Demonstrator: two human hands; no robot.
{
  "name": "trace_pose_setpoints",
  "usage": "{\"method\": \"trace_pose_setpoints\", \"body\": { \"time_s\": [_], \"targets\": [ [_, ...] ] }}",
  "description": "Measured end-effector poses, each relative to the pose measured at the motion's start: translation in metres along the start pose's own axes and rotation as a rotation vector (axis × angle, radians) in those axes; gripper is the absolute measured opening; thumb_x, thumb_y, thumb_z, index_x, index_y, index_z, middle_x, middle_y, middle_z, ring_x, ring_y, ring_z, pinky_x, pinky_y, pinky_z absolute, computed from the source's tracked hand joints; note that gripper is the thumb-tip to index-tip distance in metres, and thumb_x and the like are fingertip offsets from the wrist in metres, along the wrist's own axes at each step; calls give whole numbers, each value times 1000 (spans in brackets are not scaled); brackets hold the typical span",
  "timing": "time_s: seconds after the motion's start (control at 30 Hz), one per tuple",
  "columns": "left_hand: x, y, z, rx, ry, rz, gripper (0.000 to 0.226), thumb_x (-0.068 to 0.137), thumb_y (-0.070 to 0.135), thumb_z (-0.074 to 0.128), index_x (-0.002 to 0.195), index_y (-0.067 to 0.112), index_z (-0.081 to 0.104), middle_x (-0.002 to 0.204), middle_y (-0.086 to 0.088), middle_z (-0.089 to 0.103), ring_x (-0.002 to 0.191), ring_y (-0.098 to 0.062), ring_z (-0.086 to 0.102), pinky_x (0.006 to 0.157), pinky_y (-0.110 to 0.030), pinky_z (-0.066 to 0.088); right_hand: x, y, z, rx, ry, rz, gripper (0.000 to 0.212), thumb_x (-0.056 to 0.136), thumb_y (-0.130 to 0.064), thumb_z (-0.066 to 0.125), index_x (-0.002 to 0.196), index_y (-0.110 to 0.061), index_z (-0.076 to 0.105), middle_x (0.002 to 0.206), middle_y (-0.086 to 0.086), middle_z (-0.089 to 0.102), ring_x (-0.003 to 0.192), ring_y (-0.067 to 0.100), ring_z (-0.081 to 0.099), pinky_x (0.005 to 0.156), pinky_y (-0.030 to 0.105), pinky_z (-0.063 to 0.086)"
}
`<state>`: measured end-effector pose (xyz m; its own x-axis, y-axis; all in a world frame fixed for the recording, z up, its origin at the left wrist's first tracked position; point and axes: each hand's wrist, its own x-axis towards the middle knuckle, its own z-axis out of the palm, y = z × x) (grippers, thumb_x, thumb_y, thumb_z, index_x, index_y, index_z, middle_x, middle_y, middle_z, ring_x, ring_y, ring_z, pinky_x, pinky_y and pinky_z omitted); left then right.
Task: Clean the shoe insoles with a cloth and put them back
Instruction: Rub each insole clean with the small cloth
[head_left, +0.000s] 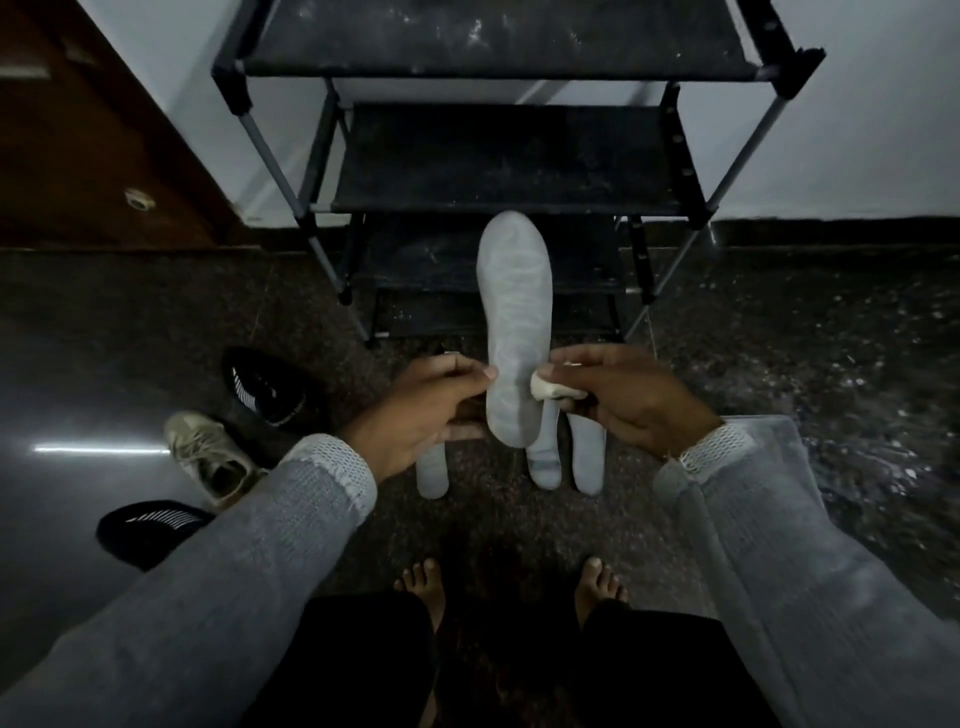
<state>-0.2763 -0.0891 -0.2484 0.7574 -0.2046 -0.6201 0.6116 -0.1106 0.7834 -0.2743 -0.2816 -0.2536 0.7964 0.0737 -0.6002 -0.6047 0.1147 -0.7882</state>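
A long grey insole (517, 322) stands upright in the middle of the head view, toe end pointing away from me. My left hand (426, 410) grips its heel end from the left, thumb on its edge. My right hand (623, 400) pinches a small wadded whitish cloth (550, 387) against the insole's right edge. Three more grey insoles lie on the floor below: one on the left (432, 475), partly hidden by my left hand, and two on the right (544, 457) (589, 457).
A black shoe rack (498, 156) with dusty shelves stands just beyond the insole. On the floor at left lie a black shoe (270, 387), a beige sneaker (208, 457) and another black shoe (150, 530). My bare feet (423, 587) are below. A wooden door (78, 130) is far left.
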Motion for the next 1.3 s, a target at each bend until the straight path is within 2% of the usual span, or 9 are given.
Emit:
{"method": "trace_pose_setpoints", "body": {
  "time_s": [0.13,0.23,0.4,0.53,0.63,0.8,0.93,1.07,1.3],
  "targets": [
    [-9,4,9,-129,85,53,41,96,41,54,115,7,66,110,-9,72,103,-24,68,87,-41,56,-19,-6,4,75,-32,-76,16,82,-4,69,98,-4,66,100,13,69,84,17,66,59,19,55],
    [-5,4,16,-261,83,84,45,99,47,43,116,13,68,112,-6,72,105,-20,68,93,-37,51,-26,-10,8,89,-76,-99,15,81,-4,69,96,-5,67,93,9,71,78,13,67,58,18,53],
    [0,12,31,-494,-46,74,63,101,55,18,109,16,68,103,-3,74,97,-13,70,82,-24,53,-18,-22,13,60,-101,-141,10,83,1,66,90,-7,65,85,5,70,71,10,68,55,16,52],
    [6,17,36,-595,-245,120,84,103,49,9,77,13,80,88,-3,76,83,-10,73,71,-20,57,-8,-27,11,9,-76,-176,12,83,-2,68,94,-6,67,89,8,72,75,13,69,58,18,54],
    [12,18,30,-699,-308,116,73,104,48,16,98,7,76,102,-12,73,95,-19,71,84,-27,57,-3,-28,9,-32,-71,-191,13,81,-4,70,93,-8,67,92,10,70,79,16,68,61,19,55],
    [19,22,20,-718,-460,164,78,98,61,14,143,2,37,148,-22,40,137,-32,42,109,-41,40,-4,-29,10,-112,-122,-183,10,81,-6,69,90,-10,67,89,3,71,77,10,69,60,18,54],
    [19,22,22,-759,-416,148,72,100,58,17,126,3,55,125,-18,59,115,-29,57,101,-41,45,-5,-26,13,-196,-81,-228,14,79,-10,74,92,-9,70,95,11,73,85,18,71,73,28,59],
    [20,25,21,-807,-352,147,68,100,57,20,112,4,60,106,-14,60,94,-26,61,88,-37,54,-8,-26,16,-245,-21,-320,20,78,-10,75,97,-4,70,93,9,73,83,12,71,66,18,55],
    [21,29,16,-864,-307,195,79,99,60,22,87,-1,70,88,-15,69,78,-25,70,73,-34,59,-15,-31,24,-251,43,-541,23,80,-4,74,102,-3,68,101,3,72,93,10,69,76,16,53]
  ]
}}
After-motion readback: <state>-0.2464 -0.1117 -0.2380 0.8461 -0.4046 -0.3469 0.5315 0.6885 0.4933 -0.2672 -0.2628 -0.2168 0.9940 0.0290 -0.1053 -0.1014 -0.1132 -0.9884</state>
